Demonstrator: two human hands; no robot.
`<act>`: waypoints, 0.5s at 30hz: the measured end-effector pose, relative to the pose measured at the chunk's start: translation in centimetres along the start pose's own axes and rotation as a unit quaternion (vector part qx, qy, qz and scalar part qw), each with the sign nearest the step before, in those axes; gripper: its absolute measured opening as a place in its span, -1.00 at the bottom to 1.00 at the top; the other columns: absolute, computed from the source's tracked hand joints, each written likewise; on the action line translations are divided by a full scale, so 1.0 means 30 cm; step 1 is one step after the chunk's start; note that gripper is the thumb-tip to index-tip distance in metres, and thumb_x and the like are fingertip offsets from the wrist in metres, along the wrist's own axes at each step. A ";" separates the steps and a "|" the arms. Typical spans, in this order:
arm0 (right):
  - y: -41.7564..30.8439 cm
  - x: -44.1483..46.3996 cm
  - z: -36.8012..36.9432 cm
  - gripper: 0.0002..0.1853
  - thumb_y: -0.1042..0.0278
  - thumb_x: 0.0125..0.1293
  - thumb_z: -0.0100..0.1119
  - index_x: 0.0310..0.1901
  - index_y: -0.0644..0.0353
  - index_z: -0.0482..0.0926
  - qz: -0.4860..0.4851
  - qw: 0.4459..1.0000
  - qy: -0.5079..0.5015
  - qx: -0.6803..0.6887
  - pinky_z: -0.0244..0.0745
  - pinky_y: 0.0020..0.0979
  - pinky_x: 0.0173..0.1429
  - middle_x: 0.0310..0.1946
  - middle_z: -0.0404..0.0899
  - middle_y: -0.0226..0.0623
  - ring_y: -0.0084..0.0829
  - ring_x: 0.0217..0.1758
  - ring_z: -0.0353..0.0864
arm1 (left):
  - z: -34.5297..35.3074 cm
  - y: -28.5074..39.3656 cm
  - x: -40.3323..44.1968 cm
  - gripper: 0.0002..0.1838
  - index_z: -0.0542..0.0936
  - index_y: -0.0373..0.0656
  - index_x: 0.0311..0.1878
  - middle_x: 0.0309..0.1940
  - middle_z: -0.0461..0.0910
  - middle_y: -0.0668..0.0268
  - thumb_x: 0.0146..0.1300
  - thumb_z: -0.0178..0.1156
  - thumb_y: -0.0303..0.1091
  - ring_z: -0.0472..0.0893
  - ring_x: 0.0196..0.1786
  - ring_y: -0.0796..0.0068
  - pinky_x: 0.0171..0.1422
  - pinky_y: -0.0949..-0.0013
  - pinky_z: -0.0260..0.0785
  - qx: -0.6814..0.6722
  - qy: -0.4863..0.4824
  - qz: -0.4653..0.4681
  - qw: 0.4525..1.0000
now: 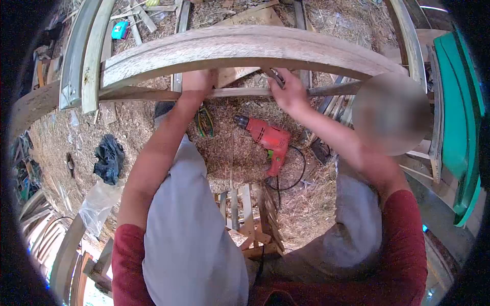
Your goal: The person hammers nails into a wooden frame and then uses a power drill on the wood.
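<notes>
A curved wooden beam (pixel 245 46) crosses in front of me, part of a wooden frame. My left hand (pixel 198 82) reaches to the underside of the beam, beside a thin wooden slat (pixel 240 92); its fingers are hidden. My right hand (pixel 290 93) is closed around a thin dark piece (pixel 275 77) just below the beam; its exact kind does not show. Between my legs on the wood shavings lies a red power drill (pixel 268 137) with its black cord. Pliers (pixel 205 121) with dark and yellowish handles lie below my left forearm.
Wood shavings cover the ground. A black plastic bag (pixel 108 159) and a clear bag (pixel 97 206) lie at left. A turquoise tape measure (pixel 120 30) is at upper left. A green curved panel (pixel 454 122) stands at right. A blurred round patch covers part of the right side.
</notes>
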State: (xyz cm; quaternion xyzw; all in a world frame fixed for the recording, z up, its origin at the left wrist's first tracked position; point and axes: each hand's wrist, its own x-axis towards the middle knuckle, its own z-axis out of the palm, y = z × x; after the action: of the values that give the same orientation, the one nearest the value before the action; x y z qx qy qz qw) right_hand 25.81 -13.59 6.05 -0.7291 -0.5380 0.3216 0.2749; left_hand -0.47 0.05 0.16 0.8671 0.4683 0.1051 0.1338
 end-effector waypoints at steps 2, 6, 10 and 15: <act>0.002 0.009 0.005 -0.53 0.20 0.49 0.26 0.36 0.11 0.54 0.001 1.000 -0.010 0.007 0.57 -0.19 0.18 0.06 0.73 0.03 -0.03 0.07 0.74 | -0.002 -0.007 -0.012 -0.54 0.68 -0.14 0.17 0.04 0.69 -0.15 0.33 0.31 -0.07 0.65 0.11 -0.28 0.26 -0.15 0.48 0.007 0.018 0.037 0.999; -0.028 0.020 -0.002 -0.55 0.25 0.48 0.24 0.35 0.10 0.55 0.019 0.999 -0.029 0.006 0.56 -0.16 0.25 0.11 0.73 0.00 -0.03 0.15 0.73 | -0.023 0.012 -0.019 -0.65 0.72 -0.05 0.12 -0.01 0.71 -0.07 0.40 0.24 -0.12 0.66 0.06 -0.25 0.25 -0.18 0.46 -0.004 -0.007 0.016 1.000; -0.035 0.029 0.001 -0.56 0.23 0.43 0.24 0.29 0.12 0.59 0.012 1.000 -0.025 0.006 0.55 -0.07 0.33 0.13 0.70 0.06 0.10 0.21 0.69 | -0.049 0.046 -0.020 -0.64 0.69 0.15 0.23 0.10 0.69 0.11 0.40 0.19 -0.20 0.62 0.20 -0.06 0.41 -0.20 0.31 0.057 -0.063 -0.012 0.996; -0.027 0.027 0.006 -0.57 0.24 0.43 0.24 0.30 0.11 0.58 0.009 1.000 -0.025 0.004 0.55 -0.08 0.34 0.15 0.70 0.02 0.08 0.24 0.68 | -0.088 0.082 -0.007 -0.64 0.69 0.21 0.26 0.17 0.66 0.21 0.46 0.12 -0.19 0.57 0.29 0.03 0.43 -0.16 0.30 0.106 -0.109 -0.024 0.988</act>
State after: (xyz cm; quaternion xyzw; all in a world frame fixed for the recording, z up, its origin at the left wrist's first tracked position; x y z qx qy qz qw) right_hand 25.36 -12.59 6.39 -0.7246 -0.5366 0.3447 0.2612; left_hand 0.54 -1.06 3.45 0.8713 0.4798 -0.0433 0.0932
